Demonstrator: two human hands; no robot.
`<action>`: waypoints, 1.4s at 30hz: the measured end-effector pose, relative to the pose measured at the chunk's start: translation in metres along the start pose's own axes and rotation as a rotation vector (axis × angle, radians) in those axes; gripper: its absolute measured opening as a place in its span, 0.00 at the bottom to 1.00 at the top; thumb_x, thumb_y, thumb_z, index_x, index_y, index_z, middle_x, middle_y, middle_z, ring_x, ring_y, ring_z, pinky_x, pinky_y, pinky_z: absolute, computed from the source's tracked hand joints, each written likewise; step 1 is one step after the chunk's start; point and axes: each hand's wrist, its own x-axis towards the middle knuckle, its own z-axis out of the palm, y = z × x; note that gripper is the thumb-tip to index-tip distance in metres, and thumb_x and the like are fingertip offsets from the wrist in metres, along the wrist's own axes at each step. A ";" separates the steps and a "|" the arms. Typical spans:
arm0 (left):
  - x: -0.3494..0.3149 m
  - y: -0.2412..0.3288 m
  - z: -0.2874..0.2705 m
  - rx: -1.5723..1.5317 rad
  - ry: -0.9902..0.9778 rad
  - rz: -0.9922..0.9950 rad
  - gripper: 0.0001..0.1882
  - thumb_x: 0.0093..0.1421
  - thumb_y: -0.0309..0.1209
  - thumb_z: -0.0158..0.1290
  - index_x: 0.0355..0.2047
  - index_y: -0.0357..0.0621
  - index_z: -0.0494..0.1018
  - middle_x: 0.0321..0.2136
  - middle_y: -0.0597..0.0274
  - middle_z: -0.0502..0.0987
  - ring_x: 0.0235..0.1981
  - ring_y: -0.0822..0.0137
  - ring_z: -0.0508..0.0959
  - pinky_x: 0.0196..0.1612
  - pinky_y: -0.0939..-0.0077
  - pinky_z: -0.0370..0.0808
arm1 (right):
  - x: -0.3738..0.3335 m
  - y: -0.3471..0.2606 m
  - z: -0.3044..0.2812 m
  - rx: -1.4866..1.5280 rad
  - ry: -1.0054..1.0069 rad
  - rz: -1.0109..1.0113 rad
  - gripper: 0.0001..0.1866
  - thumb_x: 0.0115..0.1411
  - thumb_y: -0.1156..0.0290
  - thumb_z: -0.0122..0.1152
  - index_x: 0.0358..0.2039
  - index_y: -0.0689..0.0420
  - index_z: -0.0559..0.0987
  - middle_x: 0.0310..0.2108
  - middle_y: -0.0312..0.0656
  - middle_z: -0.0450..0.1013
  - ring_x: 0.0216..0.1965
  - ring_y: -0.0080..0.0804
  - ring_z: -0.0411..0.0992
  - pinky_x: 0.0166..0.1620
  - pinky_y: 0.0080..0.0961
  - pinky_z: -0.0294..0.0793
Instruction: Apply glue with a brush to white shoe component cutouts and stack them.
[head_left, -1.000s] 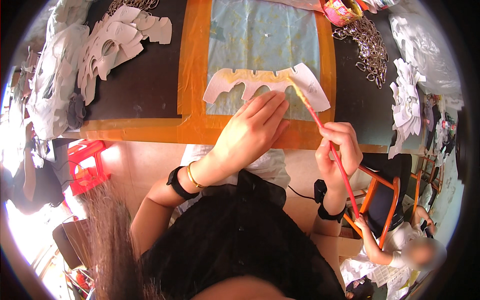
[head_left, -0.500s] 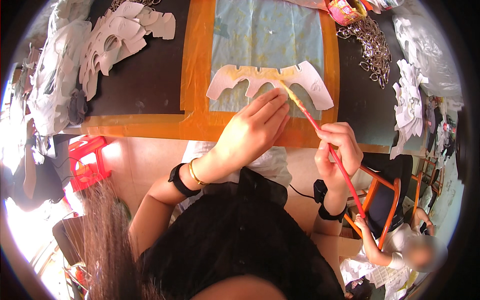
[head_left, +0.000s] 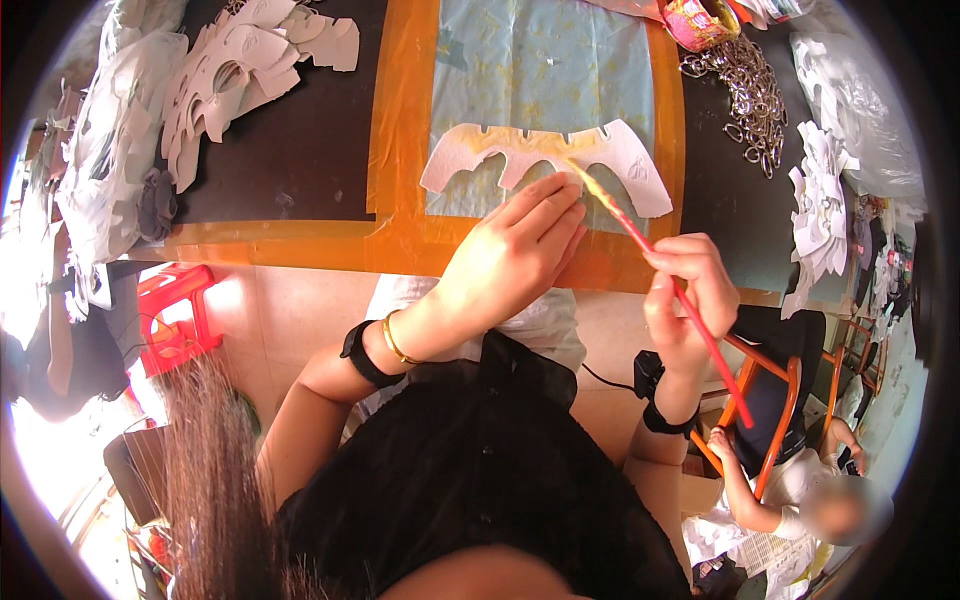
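Observation:
A white cut-out piece [head_left: 636, 170] lies on the blue sheet [head_left: 540, 70], notched along its far edge and scalloped along its near edge. Yellowish smears run over its middle. My left hand [head_left: 515, 250] pinches the middle of the piece's near edge, its fingers held together; the thumb is hidden. In my right hand [head_left: 695, 295] is a thin red brush [head_left: 630, 229], its yellow-coated tip touching the piece just beyond my left fingertips. The brush slants down to the right, past my palm.
Orange tape [head_left: 400, 150] borders the sheet on the dark table. White cut-outs [head_left: 240, 75] are heaped at left, others [head_left: 820, 210] at far right, near metal rings [head_left: 750, 100]. A red stool [head_left: 180, 315] stands below left. Another person [head_left: 770, 510] is beyond an orange-framed chair [head_left: 785, 430].
My right hand has shifted slightly right and up, and the brush tip a little right along the piece. The whole view has shifted slightly; my left hand keeps its place on the piece.

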 end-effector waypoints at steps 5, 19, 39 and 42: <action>0.000 0.000 0.001 0.017 -0.001 0.002 0.12 0.53 0.21 0.60 0.39 0.32 0.77 0.43 0.52 0.78 0.50 0.54 0.77 0.51 0.65 0.77 | 0.004 0.000 0.006 0.010 -0.006 -0.023 0.11 0.44 0.86 0.57 0.30 0.64 0.76 0.30 0.47 0.75 0.30 0.41 0.75 0.34 0.29 0.75; 0.001 0.000 0.001 0.013 0.003 0.006 0.11 0.53 0.21 0.60 0.38 0.33 0.77 0.41 0.53 0.78 0.48 0.54 0.78 0.50 0.65 0.77 | 0.006 -0.001 -0.001 -0.018 -0.013 -0.011 0.11 0.44 0.87 0.57 0.30 0.64 0.76 0.30 0.46 0.75 0.30 0.41 0.74 0.33 0.29 0.74; 0.001 0.001 0.000 0.019 -0.005 0.005 0.11 0.53 0.21 0.60 0.38 0.32 0.77 0.42 0.52 0.78 0.49 0.54 0.78 0.51 0.65 0.76 | 0.008 0.005 0.005 -0.125 0.054 -0.065 0.09 0.47 0.84 0.61 0.31 0.62 0.77 0.30 0.45 0.75 0.31 0.43 0.75 0.35 0.32 0.75; 0.001 0.001 0.001 0.007 -0.009 -0.003 0.11 0.53 0.20 0.60 0.38 0.32 0.77 0.42 0.52 0.78 0.49 0.54 0.78 0.50 0.65 0.76 | 0.011 0.003 0.008 -0.108 0.032 -0.071 0.09 0.47 0.83 0.61 0.31 0.62 0.77 0.30 0.45 0.75 0.31 0.43 0.75 0.35 0.32 0.75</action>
